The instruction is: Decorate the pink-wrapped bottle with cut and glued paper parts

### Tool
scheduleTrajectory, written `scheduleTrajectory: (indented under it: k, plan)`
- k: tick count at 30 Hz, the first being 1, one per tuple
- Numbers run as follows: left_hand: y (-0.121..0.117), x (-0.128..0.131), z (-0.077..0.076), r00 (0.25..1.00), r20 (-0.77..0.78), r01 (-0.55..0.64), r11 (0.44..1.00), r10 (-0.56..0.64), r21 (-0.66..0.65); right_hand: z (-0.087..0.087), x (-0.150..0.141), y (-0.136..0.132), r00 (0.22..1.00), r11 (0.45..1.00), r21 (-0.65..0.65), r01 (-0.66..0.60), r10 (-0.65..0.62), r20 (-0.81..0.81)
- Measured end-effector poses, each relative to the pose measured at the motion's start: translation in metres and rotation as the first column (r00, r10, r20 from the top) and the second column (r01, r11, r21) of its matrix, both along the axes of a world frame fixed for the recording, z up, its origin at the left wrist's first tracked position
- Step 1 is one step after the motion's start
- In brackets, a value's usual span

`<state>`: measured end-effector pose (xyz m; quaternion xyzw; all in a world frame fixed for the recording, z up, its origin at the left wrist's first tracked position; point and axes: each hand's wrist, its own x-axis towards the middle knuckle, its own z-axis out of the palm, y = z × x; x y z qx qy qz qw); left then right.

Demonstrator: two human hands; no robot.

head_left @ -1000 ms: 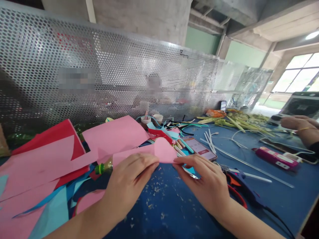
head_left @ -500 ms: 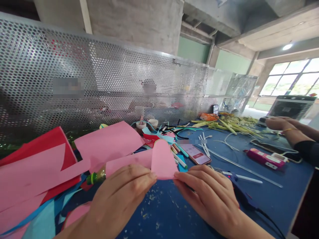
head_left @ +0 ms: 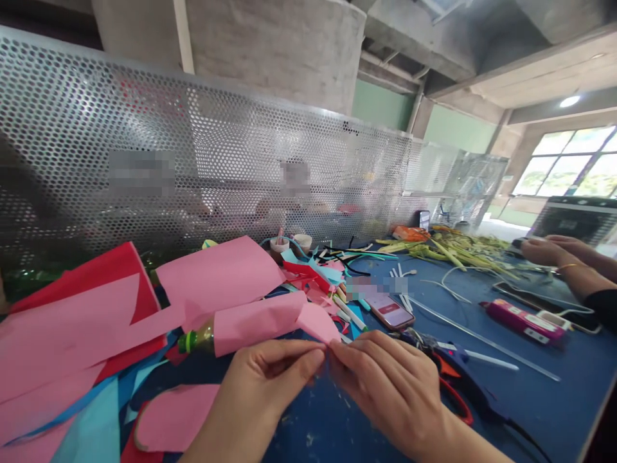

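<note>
Left hand: the left hand (head_left: pixel 270 379) has its thumb and forefinger closed on the near end of the pink paper piece.
Right hand: the right hand (head_left: pixel 385 370) pinches that same end, its fingertips meeting the left ones.
Rounded cutout: a rounded pink cutout (head_left: pixel 176 418) lies left of the left forearm, over red paper.
Pink piece: the pink paper piece (head_left: pixel 319 323) sits just beyond the joined fingertips; its long axis slants from the pinched end away and leftward, the broader free end pointing towards the bottle. Whether they touch cannot be told.
Scissors and tool: red-handled scissors (head_left: pixel 460 402) and a dark blue corded tool (head_left: pixel 477 381) lie right of the right hand.
Bottle: a pink-wrapped bottle (head_left: pixel 258 321) lies on its side, green cap (head_left: pixel 187 342) to the left.
Phone: a phone (head_left: pixel 390 311) lies face up beyond the right hand.
Paper sheets: pink sheets (head_left: pixel 219 270) spread behind the bottle and left.
Co-worker: another person's hands (head_left: pixel 544 252) are at far right.
Screen: a perforated metal screen (head_left: pixel 231 154) stands behind.
</note>
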<state>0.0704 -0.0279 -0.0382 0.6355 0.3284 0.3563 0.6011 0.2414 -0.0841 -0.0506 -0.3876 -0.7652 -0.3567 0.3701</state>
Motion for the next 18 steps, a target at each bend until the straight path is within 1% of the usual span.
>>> scheduleTrajectory:
  k: [2, 4, 6, 9, 14, 18]
  plan:
    - [-0.001, 0.0, -0.002, 1.0, 0.007, -0.026, 0.997, 0.026, -0.073, -0.001, -0.003, 0.001, 1.0, 1.0, 0.011, 0.013, -0.013, 0.014]
    - [-0.001, 0.0, -0.003, 0.997, 0.026, -0.069, 0.991, 0.072, -0.113, 0.001, -0.005, 0.001, 0.999, 0.999, 0.034, 0.025, -0.025, 0.026]
    - [0.002, 0.0, -0.006, 0.994, 0.038, -0.093, 0.989, 0.097, -0.111, 0.003, -0.008, 0.001, 0.998, 0.998, 0.046, 0.031, -0.033, 0.045]
    - [0.005, 0.001, -0.01, 0.994, 0.018, -0.104, 0.99, 0.106, -0.093, 0.004, -0.01, 0.002, 0.997, 0.998, 0.043, 0.041, -0.044, 0.068]
    - [0.009, 0.002, -0.014, 0.991, -0.032, -0.132, 0.987, 0.129, -0.09, -0.002, -0.013, 0.004, 0.992, 0.998, 0.021, 0.063, -0.065, 0.106]
    - [0.01, 0.003, -0.015, 0.991, -0.066, -0.126, 0.988, 0.12, -0.085, -0.008, -0.019, 0.004, 0.986, 0.996, 0.05, 0.072, -0.079, 0.147]
